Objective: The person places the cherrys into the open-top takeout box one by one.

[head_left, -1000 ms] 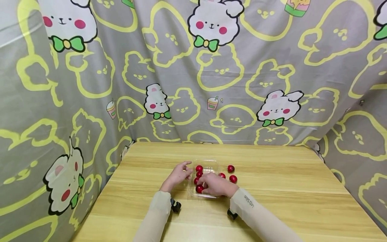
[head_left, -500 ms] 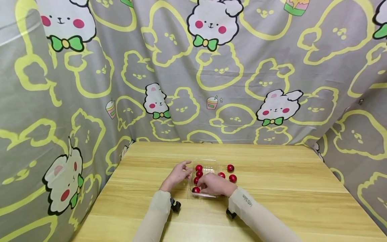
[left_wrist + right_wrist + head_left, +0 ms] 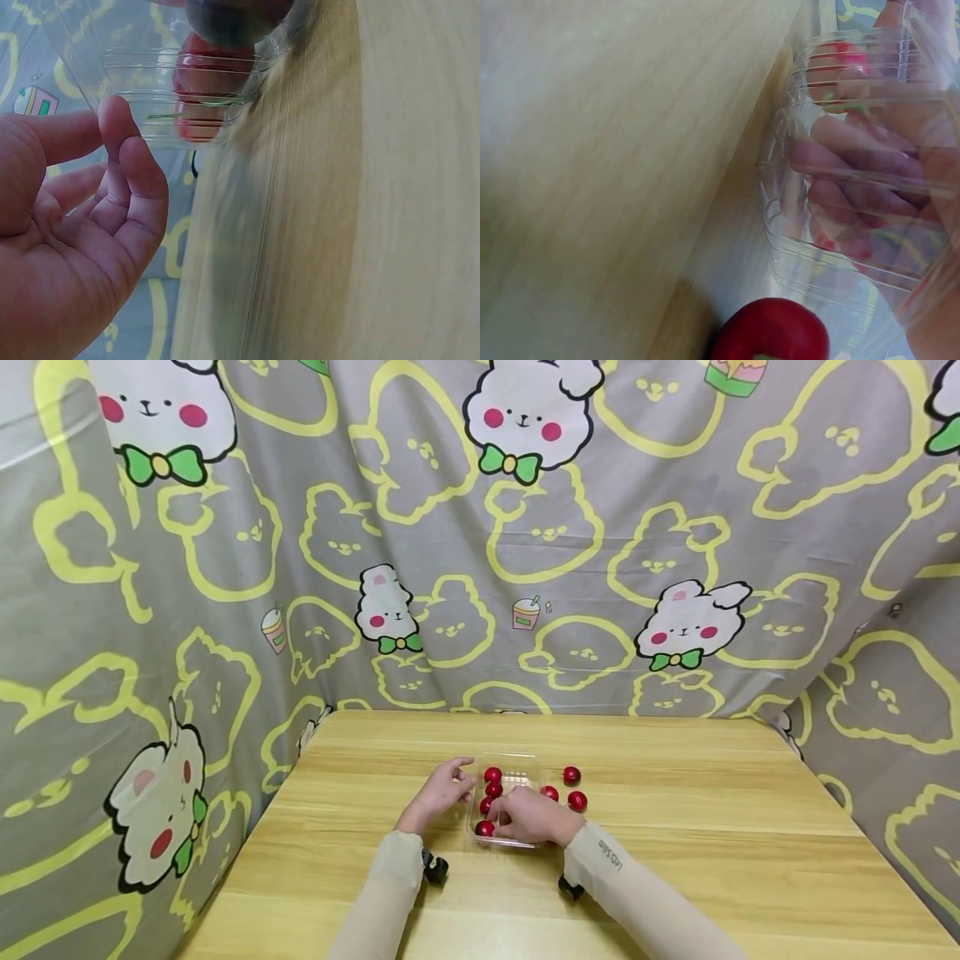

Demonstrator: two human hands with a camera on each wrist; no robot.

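Grey cloth (image 3: 465, 539) hangs in folds on 3 sides: left, back and right. It is printed with yellow outlines (image 3: 550, 534) of animals, white heads (image 3: 525, 410) with green bows (image 3: 510, 464), and 2 small pink cups (image 3: 527, 613). The light wood-grain table (image 3: 712, 827) reaches back to it, its near middle paler with sheen.

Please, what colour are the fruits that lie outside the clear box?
The fruits are mostly deep red; the head view shows this best.
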